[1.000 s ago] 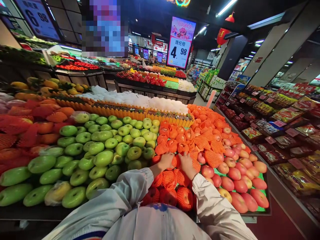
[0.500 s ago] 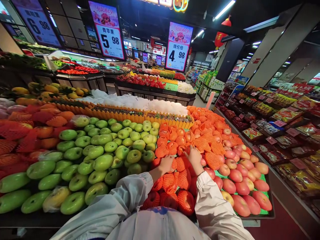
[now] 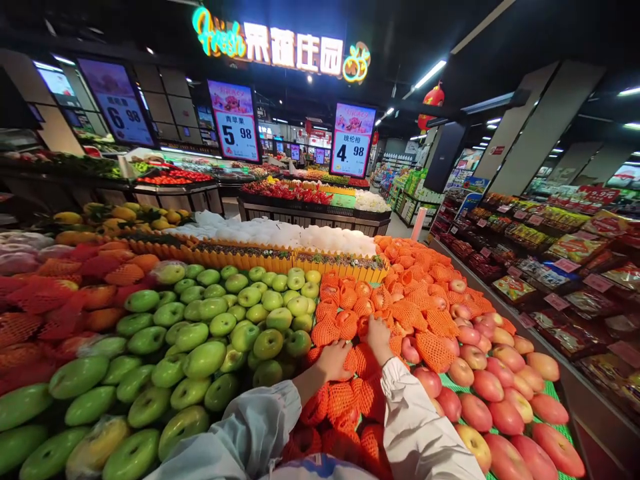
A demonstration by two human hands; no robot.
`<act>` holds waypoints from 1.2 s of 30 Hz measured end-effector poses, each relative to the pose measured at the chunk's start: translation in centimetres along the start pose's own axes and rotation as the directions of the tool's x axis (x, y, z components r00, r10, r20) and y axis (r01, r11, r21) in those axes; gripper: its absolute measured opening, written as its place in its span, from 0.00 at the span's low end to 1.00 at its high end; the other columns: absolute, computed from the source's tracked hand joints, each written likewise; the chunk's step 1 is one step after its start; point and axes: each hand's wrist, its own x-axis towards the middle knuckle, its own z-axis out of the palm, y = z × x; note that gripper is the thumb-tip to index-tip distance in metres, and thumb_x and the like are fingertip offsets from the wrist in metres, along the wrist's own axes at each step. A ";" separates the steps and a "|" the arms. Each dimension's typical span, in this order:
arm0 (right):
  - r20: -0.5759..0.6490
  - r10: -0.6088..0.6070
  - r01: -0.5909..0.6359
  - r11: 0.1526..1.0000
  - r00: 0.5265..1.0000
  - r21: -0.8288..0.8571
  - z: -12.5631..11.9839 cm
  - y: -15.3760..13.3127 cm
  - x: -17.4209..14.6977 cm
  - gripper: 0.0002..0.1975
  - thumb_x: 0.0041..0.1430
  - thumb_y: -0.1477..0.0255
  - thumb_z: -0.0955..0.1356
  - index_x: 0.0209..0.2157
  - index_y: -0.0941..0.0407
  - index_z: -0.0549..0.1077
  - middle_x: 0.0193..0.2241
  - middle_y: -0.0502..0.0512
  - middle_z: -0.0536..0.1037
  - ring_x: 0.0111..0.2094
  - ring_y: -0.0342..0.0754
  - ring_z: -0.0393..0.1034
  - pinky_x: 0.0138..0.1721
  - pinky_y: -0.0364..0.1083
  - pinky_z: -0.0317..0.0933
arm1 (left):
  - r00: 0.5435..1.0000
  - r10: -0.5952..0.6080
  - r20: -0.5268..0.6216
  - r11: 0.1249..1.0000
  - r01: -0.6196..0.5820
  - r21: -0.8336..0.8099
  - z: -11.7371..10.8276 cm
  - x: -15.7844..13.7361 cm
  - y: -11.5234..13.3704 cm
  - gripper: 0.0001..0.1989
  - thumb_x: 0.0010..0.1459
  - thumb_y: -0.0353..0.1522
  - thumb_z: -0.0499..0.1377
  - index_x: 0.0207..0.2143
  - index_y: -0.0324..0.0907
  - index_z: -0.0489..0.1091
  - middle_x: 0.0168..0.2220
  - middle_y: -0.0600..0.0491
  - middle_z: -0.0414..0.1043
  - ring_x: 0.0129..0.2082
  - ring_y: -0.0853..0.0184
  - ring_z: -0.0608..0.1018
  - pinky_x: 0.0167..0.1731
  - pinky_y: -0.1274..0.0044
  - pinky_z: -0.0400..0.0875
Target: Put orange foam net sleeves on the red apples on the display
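In the head view, my left hand (image 3: 336, 361) lies over apples in orange foam nets, its fingers curled around a netted apple (image 3: 351, 361). Just ahead and to the right, my right hand (image 3: 379, 337) reaches down with bent fingers onto another netted apple (image 3: 363, 325); its fingertips are partly hidden. Both forearms wear pale sleeves. Several more netted apples (image 3: 341, 398) fill the strip between my arms. Green apples (image 3: 205, 360) lie in rows left of my left hand. Bare pink-red apples (image 3: 473, 353) are spread out right of my right arm.
A low yellow picket divider (image 3: 340, 263) runs behind the apples, with white-wrapped produce (image 3: 280, 233) beyond. Red-netted fruit (image 3: 45, 293) is heaped far left. Snack shelves (image 3: 565, 260) stand along the right. Price screens (image 3: 353, 140) hang above.
The view has tilted up, showing a lit sign overhead and shifting the display lower. Both hands stay among the netted apples, with the right hand slightly nearer the left in the picture.
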 end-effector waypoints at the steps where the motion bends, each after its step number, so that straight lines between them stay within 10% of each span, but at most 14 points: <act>1: -0.019 -0.046 0.045 0.999 0.999 -0.012 -0.2 -0.6 0.0 0.28 0.58 0.75 0.74 0.60 0.62 0.69 0.56 0.73 0.74 0.57 0.64 0.73 0.52 0.55 0.67 | 1.000 0.014 0.010 1.000 -0.014 0.001 -0.1 -0.2 -0.3 0.38 0.55 0.39 0.69 0.65 0.41 0.64 0.67 0.36 0.67 0.63 0.47 0.73 0.61 0.60 0.69; 8: 0.067 -0.388 0.391 0.920 0.919 -0.036 0.9 -4.7 2.8 0.26 0.62 0.81 0.68 0.62 0.53 0.69 0.62 0.65 0.73 0.63 0.56 0.68 0.63 0.55 0.61 | 0.985 0.142 -0.101 0.987 -0.149 -0.058 -0.1 -3.2 -3.0 0.36 0.62 0.42 0.63 0.70 0.49 0.59 0.75 0.46 0.54 0.74 0.53 0.58 0.72 0.63 0.58; 18: 0.168 -0.435 0.444 0.896 0.885 -0.018 1.5 -4.7 5.5 0.57 0.28 0.83 0.84 0.64 0.48 0.69 0.65 0.61 0.71 0.63 0.60 0.70 0.59 0.49 0.68 | 0.978 0.080 -0.191 0.994 -0.093 -0.060 -0.3 -7.8 -4.9 0.31 0.63 0.44 0.61 0.68 0.52 0.65 0.77 0.50 0.47 0.75 0.52 0.57 0.74 0.63 0.53; 24: 0.113 -0.356 0.364 0.930 0.928 -0.060 1.8 -6.1 4.1 0.28 0.61 0.82 0.69 0.62 0.53 0.71 0.59 0.66 0.76 0.57 0.61 0.75 0.51 0.50 0.71 | 0.992 0.011 -0.122 1.000 -0.014 -0.026 -0.3 -8.0 -5.1 0.31 0.61 0.39 0.62 0.67 0.56 0.66 0.77 0.52 0.46 0.76 0.53 0.55 0.73 0.60 0.54; 28: 0.107 -0.381 0.388 0.920 0.918 -0.052 1.8 -6.0 3.2 0.30 0.63 0.86 0.62 0.63 0.53 0.70 0.61 0.64 0.74 0.60 0.60 0.72 0.51 0.50 0.71 | 0.994 0.008 -0.111 1.000 -0.005 0.024 -0.9 -7.9 -4.7 0.29 0.61 0.33 0.61 0.66 0.50 0.68 0.77 0.46 0.48 0.75 0.52 0.56 0.73 0.61 0.54; 36: 0.058 -0.573 0.543 0.801 0.818 0.254 -6.1 -1.6 -0.3 0.47 0.52 0.79 0.76 0.71 0.52 0.60 0.72 0.62 0.62 0.73 0.61 0.54 0.73 0.58 0.48 | 0.979 -0.007 -0.206 0.995 0.027 0.097 -1.0 -8.9 -6.3 0.31 0.60 0.36 0.64 0.66 0.57 0.67 0.76 0.52 0.52 0.75 0.50 0.58 0.72 0.60 0.59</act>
